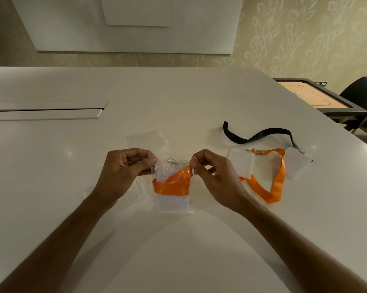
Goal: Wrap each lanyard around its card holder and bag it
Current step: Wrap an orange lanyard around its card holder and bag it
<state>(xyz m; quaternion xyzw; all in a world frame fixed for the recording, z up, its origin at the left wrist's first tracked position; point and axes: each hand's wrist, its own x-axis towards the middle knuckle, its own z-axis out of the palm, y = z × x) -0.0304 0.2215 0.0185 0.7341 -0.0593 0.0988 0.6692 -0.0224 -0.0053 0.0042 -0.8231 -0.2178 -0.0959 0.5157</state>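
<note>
A white card holder (173,204) wrapped in an orange lanyard (171,185) lies inside a clear plastic bag (167,169) at the table's middle. My left hand (123,174) pinches the bag's top left edge, and my right hand (213,176) pinches its top right edge. A metal ring (170,160) shows at the bag's mouth. To the right lies a second card holder (241,163) with a loose orange lanyard (278,178). Beyond it a third card holder (297,162) sits with a black lanyard (260,135).
An empty clear bag (146,138) lies flat behind my hands on the white table (72,166). Another clear bag (144,193) lies under my left wrist. A cable slot (45,111) runs at the left. A game board (314,98) and a dark chair (362,96) stand beyond the table's right edge.
</note>
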